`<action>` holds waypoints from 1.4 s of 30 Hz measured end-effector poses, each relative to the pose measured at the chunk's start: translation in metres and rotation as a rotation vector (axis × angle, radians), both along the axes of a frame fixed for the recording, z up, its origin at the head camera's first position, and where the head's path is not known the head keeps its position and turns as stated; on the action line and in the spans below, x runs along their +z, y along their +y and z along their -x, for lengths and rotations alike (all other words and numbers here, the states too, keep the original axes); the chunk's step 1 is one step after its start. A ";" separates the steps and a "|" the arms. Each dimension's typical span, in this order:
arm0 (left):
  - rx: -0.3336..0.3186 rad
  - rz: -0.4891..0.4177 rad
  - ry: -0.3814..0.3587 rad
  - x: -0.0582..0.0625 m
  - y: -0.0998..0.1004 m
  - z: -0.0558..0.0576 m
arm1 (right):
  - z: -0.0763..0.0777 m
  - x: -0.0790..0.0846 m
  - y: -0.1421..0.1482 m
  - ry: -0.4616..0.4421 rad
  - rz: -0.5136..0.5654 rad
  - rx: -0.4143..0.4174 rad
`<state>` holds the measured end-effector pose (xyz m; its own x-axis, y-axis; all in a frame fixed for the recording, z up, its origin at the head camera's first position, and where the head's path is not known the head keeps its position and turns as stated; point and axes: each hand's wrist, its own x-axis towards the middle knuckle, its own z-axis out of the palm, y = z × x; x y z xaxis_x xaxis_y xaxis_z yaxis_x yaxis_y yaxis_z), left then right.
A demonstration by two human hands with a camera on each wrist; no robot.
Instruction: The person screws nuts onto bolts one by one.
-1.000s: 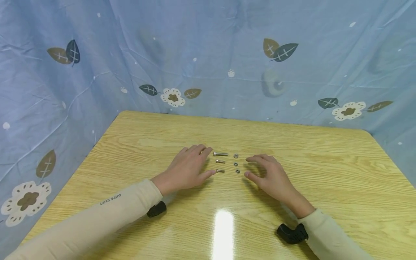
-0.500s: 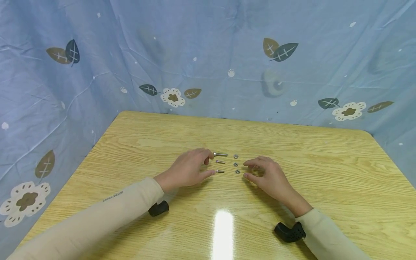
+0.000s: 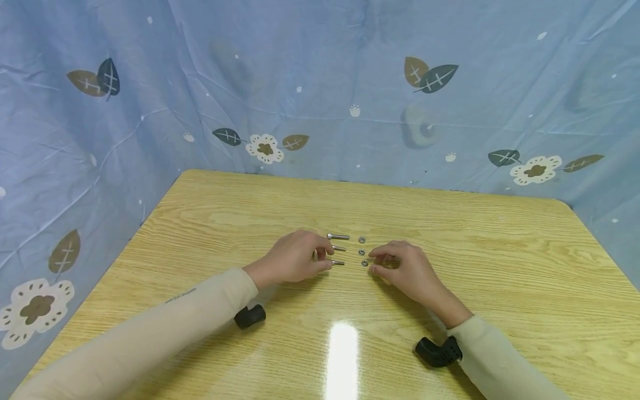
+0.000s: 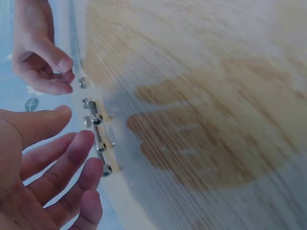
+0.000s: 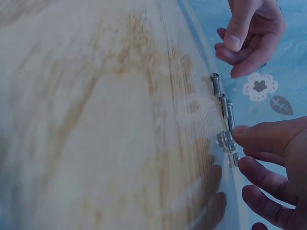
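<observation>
Three socket-head bolts lie in a column on the wooden table: a longer far bolt (image 3: 340, 237), a middle bolt (image 3: 340, 248) and a near bolt (image 3: 339, 263). To their right sit three hex nuts, the far nut (image 3: 362, 240), middle nut (image 3: 361, 252) and near nut (image 3: 364, 263). My left hand (image 3: 300, 258) is at the bolts' heads, its fingertips covering the middle bolt's head in the head view. Thumb and fingers stand apart in the left wrist view. My right hand (image 3: 410, 272) hovers beside the near nut, fingers loosely bent and holding nothing.
The wooden table (image 3: 240, 205) ends at a blue patterned curtain (image 3: 330, 83) behind and at the left. Black devices, one at the left wrist (image 3: 250, 316) and one at the right wrist (image 3: 438, 352), hang below the sleeves. A bright reflection lies on the near tabletop.
My left hand has shifted slightly right, its fingers bending more, toward the middle and near bolts. The right hand has edged left toward the near nut. Bolts and nuts stay in place.
</observation>
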<state>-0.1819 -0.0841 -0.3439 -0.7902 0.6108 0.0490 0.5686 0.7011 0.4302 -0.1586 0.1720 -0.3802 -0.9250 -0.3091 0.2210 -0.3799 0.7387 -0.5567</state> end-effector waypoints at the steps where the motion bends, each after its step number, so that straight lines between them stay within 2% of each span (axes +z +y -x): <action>1: -0.002 -0.002 -0.002 0.000 0.001 0.001 | 0.001 0.000 0.000 -0.006 -0.001 0.000; 9: 0.031 0.018 0.005 -0.002 0.004 0.006 | 0.006 -0.003 -0.003 -0.018 -0.023 -0.003; 18: 0.066 0.017 -0.005 -0.006 0.007 0.008 | 0.008 -0.007 -0.004 -0.045 0.005 -0.010; 42: 0.141 -0.115 -0.155 -0.019 0.007 0.018 | 0.014 -0.011 -0.006 -0.134 0.123 0.009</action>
